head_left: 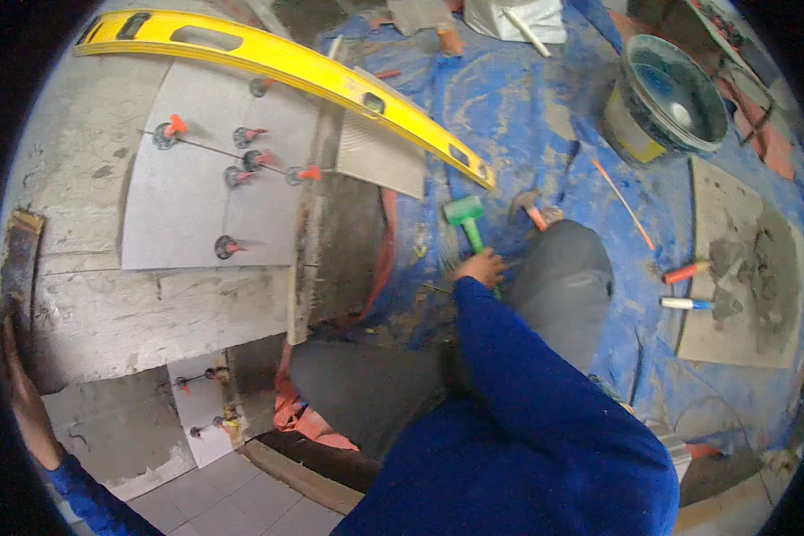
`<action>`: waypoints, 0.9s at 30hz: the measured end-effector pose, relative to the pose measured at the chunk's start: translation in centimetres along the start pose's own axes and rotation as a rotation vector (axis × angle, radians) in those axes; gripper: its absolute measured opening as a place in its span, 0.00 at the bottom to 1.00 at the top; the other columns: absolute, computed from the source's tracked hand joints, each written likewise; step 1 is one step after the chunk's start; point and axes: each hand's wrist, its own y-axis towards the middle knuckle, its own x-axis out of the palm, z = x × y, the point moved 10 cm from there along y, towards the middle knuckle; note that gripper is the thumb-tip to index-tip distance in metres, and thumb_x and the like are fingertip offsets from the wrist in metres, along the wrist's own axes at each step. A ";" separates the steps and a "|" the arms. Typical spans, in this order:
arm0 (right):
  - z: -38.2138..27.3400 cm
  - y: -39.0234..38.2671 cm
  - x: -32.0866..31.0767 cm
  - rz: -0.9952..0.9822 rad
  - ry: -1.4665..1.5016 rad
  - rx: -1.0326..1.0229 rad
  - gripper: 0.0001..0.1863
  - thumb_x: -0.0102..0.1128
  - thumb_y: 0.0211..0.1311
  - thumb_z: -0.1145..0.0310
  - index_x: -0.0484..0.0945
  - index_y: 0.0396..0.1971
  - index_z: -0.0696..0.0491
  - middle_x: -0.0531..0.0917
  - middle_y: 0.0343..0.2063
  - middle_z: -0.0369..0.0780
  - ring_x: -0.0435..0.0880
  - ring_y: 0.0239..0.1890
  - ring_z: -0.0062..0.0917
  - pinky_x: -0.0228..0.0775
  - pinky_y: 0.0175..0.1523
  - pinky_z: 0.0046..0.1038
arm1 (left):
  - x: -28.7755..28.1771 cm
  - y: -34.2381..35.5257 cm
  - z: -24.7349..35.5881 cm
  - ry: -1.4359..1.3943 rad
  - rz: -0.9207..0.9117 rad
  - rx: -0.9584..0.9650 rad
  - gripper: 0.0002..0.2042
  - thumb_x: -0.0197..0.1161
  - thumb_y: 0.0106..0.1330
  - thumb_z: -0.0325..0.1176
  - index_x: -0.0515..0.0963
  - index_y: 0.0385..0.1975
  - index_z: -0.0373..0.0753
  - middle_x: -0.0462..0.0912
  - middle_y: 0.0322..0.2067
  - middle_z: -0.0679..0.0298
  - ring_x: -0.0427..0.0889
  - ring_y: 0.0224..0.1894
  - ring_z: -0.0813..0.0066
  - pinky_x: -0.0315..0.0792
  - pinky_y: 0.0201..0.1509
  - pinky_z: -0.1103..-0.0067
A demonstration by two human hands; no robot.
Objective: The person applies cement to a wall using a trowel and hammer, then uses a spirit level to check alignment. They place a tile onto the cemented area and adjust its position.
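Note:
My right hand (481, 267) is closed around the handle of a green rubber mallet (464, 212), its head resting on or just above the blue sheet. At the far left rim, my left hand (25, 384) reaches up to the lower end of a brown wooden block (23, 259) by the concrete edge; its fingers are lost in the dark rim. Between my hands, large light grey tiles (183, 219) lie on the concrete step, with several red and orange tile levelling clips (227, 247) along their joints. A long yellow spirit level (268, 62) spans the far side above them.
A claw hammer (531, 213) lies beside my knee on the blue sheet (500, 98). Far right stands a dirty bucket (630, 125). A mortar-smeared board (732, 330), a red-handled tool (683, 272) and a blue-and-white marker (685, 304) are at right. Lower left, another clipped tile (201, 411) sits below the step.

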 end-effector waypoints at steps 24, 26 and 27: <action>5.7 21.8 -0.5 0.065 0.129 0.117 0.31 0.62 0.72 0.53 0.71 0.70 0.50 0.71 0.69 0.50 0.76 0.67 0.48 0.75 0.59 0.61 | -9.1 0.2 2.3 -0.337 0.220 -0.140 0.04 0.70 0.61 0.26 0.84 0.34 0.35 0.81 0.28 0.55 0.79 0.36 0.53 0.72 0.49 0.66; 5.1 22.4 -0.5 0.014 0.200 0.055 0.32 0.60 0.73 0.52 0.69 0.71 0.51 0.69 0.71 0.50 0.73 0.68 0.52 0.75 0.56 0.66 | -9.1 0.1 2.0 -0.345 0.221 -0.144 0.04 0.70 0.61 0.26 0.85 0.34 0.36 0.82 0.28 0.56 0.79 0.37 0.54 0.72 0.49 0.66; 5.0 22.7 -0.6 0.008 0.191 0.045 0.31 0.60 0.73 0.52 0.70 0.69 0.52 0.71 0.69 0.50 0.75 0.66 0.51 0.75 0.55 0.64 | -9.4 0.2 1.9 -0.358 0.256 -0.133 0.04 0.70 0.61 0.26 0.85 0.33 0.35 0.82 0.28 0.56 0.79 0.36 0.53 0.72 0.47 0.66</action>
